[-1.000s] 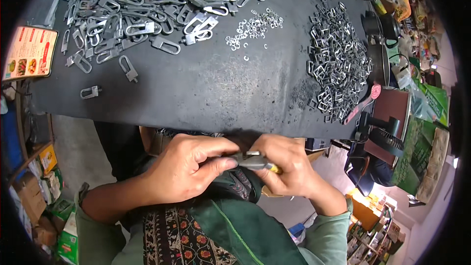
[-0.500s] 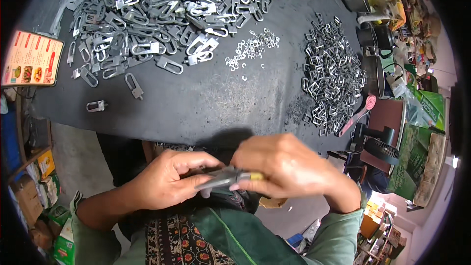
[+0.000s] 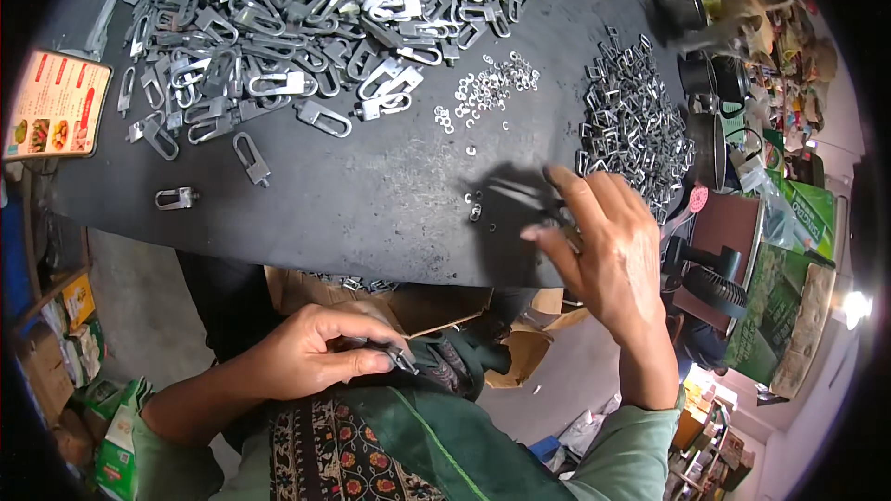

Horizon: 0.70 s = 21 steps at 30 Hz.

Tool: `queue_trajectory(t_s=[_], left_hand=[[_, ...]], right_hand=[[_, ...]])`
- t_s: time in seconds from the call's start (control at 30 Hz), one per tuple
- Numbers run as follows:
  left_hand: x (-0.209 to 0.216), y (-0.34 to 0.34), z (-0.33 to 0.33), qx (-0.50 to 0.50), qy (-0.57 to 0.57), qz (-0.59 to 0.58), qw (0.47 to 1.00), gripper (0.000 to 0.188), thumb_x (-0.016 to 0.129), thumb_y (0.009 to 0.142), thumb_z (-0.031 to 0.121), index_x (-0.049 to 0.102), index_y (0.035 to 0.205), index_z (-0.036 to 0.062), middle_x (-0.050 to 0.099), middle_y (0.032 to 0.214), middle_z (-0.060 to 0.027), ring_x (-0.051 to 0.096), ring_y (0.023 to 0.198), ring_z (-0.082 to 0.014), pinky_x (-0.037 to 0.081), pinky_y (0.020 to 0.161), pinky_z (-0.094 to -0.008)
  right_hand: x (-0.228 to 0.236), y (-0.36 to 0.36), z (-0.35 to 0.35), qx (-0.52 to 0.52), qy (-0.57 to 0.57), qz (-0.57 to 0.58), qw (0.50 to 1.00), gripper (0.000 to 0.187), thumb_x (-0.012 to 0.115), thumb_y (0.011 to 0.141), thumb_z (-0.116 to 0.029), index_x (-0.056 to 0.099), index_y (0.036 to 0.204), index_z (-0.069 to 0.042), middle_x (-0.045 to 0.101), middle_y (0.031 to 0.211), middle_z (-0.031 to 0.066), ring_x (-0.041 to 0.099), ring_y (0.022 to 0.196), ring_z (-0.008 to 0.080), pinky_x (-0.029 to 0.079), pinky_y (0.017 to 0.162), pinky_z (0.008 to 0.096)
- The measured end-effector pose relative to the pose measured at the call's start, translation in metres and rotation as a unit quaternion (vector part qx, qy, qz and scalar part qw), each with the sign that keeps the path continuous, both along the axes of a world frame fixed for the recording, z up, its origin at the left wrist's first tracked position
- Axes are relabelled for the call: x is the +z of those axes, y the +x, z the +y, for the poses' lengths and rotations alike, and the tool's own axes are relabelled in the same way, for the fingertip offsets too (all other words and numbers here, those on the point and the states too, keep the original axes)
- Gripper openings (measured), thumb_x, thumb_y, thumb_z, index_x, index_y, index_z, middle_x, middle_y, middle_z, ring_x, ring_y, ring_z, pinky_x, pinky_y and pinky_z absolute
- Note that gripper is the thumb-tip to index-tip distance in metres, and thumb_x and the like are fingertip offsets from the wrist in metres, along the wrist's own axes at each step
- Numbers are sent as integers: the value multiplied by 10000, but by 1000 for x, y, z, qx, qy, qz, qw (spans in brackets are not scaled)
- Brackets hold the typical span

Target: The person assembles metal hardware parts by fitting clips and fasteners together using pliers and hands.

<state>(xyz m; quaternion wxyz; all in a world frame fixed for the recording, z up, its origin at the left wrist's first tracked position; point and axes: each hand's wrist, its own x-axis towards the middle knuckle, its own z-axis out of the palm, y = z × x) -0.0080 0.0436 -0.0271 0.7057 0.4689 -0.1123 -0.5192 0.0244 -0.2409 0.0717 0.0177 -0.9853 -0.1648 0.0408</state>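
Note:
My left hand (image 3: 329, 350) is closed over my lap, thumb and fingers pinching a small metal fitting (image 3: 401, 358); most of the fitting is hidden inside the grip. My right hand (image 3: 608, 237) hangs over the table's near right part, with thumb and forefinger apart. A dark, blurred shape lies between those fingers, too unclear to name. To the left of that hand, a few tiny C-shaped rings (image 3: 474, 208) rest on the table, partly in its shadow. More such rings (image 3: 497, 83) form a loose cluster farther back.
A large heap of long metal loop fittings (image 3: 306, 32) covers the back left of the dark table (image 3: 371, 195). Small square metal frames (image 3: 631, 111) are piled at the right, beside a pink slotted spoon (image 3: 687, 209). An open cardboard box (image 3: 422, 301) stands below the table edge.
My right hand has gone from beside my left hand up and right over the table, its fingers spreading. The yellow-handled tool it held is no longer visible. A few rings now lie nearer.

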Motion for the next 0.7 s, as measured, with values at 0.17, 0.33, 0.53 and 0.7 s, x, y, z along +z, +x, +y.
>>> queue_trajectory(t_s=[0.17, 0.33, 0.53, 0.7], left_hand=[[-4, -2, -16, 0, -7, -67, 998, 193, 671, 897, 107, 684, 1047, -13, 664, 905, -57, 598, 816, -119, 469, 751, -271], [-2, -5, -18, -11, 20, -54, 998, 214, 688, 903, 172, 683, 1035, 4, 650, 847, -42, 580, 818, -115, 450, 763, -275], [3, -3, -18, -3, 33, -37, 999, 213, 676, 914, 182, 683, 1035, 6, 663, 877, -46, 591, 830, -102, 458, 770, -276], [7, 1, -16, 5, 48, -44, 998, 206, 681, 905, 178, 690, 1030, 14, 667, 882, -56, 603, 833, -116, 463, 767, -279]], right_hand=[[-14, -10, -11, 5, -79, -28, 996, 347, 747, 754, -281, 608, 984, -61, 497, 843, 83, 519, 827, 258, 412, 753, 392], [-20, -6, -12, 33, -98, -63, 993, 351, 755, 730, -282, 592, 972, -88, 490, 901, 88, 511, 893, 267, 405, 810, 413], [-20, 2, -10, 80, -109, -62, 989, 358, 753, 720, -291, 576, 966, -100, 482, 908, 83, 510, 930, 266, 407, 832, 414], [-21, 4, -10, 94, -118, -52, 987, 358, 748, 718, -283, 577, 979, -109, 483, 898, 70, 509, 924, 251, 408, 826, 404]])
